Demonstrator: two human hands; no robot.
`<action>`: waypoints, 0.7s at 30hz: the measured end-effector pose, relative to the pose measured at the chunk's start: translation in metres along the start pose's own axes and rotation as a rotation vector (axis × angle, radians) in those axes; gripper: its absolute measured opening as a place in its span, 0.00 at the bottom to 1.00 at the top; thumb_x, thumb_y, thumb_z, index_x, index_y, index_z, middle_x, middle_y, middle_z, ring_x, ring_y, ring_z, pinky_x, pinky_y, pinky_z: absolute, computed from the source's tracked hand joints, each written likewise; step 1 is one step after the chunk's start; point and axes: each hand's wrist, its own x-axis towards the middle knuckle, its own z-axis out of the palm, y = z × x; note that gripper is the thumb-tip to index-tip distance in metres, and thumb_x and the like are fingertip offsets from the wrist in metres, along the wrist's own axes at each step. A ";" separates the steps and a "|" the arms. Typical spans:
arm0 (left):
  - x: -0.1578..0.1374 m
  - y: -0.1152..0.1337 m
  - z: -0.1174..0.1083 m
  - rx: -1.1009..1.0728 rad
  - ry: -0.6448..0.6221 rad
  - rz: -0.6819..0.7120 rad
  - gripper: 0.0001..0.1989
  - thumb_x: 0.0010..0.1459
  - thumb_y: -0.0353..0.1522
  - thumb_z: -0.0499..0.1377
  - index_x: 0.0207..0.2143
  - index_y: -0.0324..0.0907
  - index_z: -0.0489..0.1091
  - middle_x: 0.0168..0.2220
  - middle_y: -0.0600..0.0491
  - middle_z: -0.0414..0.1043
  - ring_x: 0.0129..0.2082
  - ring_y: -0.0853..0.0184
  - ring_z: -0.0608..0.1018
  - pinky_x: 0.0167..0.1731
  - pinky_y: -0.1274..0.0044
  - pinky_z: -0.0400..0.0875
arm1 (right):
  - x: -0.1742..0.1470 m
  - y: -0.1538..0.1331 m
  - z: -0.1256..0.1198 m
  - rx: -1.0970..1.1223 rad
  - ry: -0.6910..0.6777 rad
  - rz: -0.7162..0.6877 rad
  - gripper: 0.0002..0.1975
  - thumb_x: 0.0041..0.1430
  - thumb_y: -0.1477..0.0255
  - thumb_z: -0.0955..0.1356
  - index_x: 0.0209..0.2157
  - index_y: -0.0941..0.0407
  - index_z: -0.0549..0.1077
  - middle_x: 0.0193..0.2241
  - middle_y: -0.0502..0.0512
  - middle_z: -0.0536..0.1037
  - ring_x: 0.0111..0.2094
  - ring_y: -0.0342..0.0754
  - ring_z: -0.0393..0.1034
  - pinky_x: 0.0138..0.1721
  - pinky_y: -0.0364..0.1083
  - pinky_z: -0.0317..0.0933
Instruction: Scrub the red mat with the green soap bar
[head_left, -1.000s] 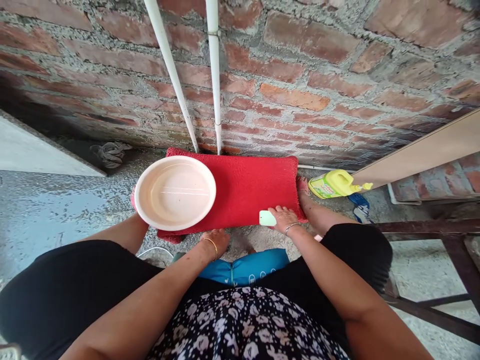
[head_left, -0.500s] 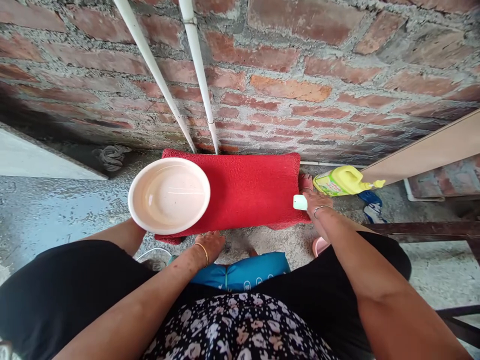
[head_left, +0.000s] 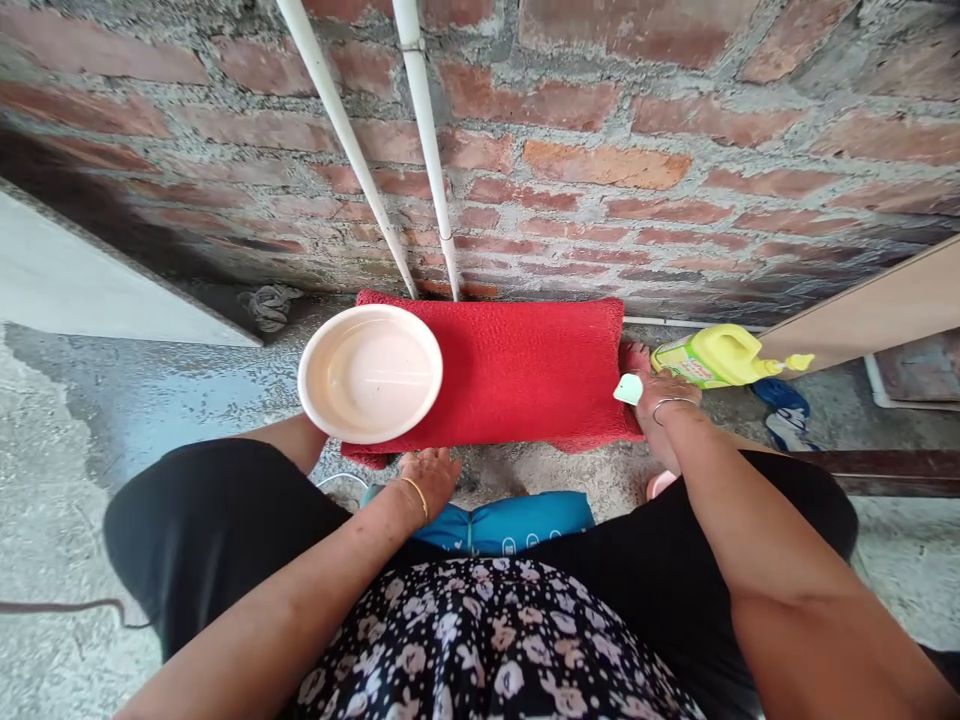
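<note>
A red cloth [head_left: 525, 370] covers a low oblong support by the wall. On its left end stands a pale pink basin [head_left: 431, 410] with clear water in it. My left hand [head_left: 433, 475] is by the cloth's front edge, below the basin, fingers stretched out and nothing held. At the cloth's right end my right hand [head_left: 667, 388] is closed around a pale green object [head_left: 628, 389]. Only its flat end with a small hole shows; my hand hides the rest. Just beyond that hand, a yellow detergent bottle [head_left: 709, 357] leans over with its pump top to the right.
A brick wall [head_left: 570, 100] rises behind, with two white pipes [head_left: 425, 120] running down it. A blue bundle [head_left: 517, 522] lies between my legs. Blue and white fabric [head_left: 787, 412] is on the floor at right, a grey rag [head_left: 270, 305] at left. The floor [head_left: 187, 375] is wet there.
The view has shifted, so the basin, cloth and bottle sit further right in the picture. The pale green object has turned slightly in my right hand. My left hand stays by the cloth's front edge.
</note>
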 end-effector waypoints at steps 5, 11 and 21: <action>-0.025 0.002 -0.002 -0.001 -0.003 0.059 0.17 0.60 0.32 0.46 0.49 0.44 0.65 0.50 0.42 0.64 0.50 0.54 0.67 0.43 0.58 0.65 | -0.047 -0.071 -0.022 0.046 0.038 -0.243 0.33 0.49 0.65 0.68 0.58 0.50 0.57 0.52 0.64 0.63 0.51 0.59 0.59 0.47 0.55 0.52; -0.022 -0.005 0.000 -0.031 -0.008 0.000 0.18 0.59 0.28 0.45 0.48 0.42 0.67 0.49 0.39 0.65 0.49 0.54 0.69 0.43 0.57 0.65 | -0.102 -0.217 -0.032 0.092 0.049 -0.616 0.28 0.54 0.68 0.63 0.57 0.48 0.57 0.51 0.61 0.64 0.50 0.56 0.60 0.45 0.51 0.55; -0.012 0.001 -0.004 -0.098 -0.018 0.110 0.19 0.56 0.28 0.48 0.50 0.42 0.66 0.50 0.40 0.65 0.49 0.51 0.69 0.42 0.56 0.66 | -0.094 -0.257 -0.032 0.055 0.106 -0.619 0.27 0.53 0.71 0.62 0.57 0.50 0.59 0.50 0.63 0.65 0.48 0.56 0.62 0.43 0.52 0.56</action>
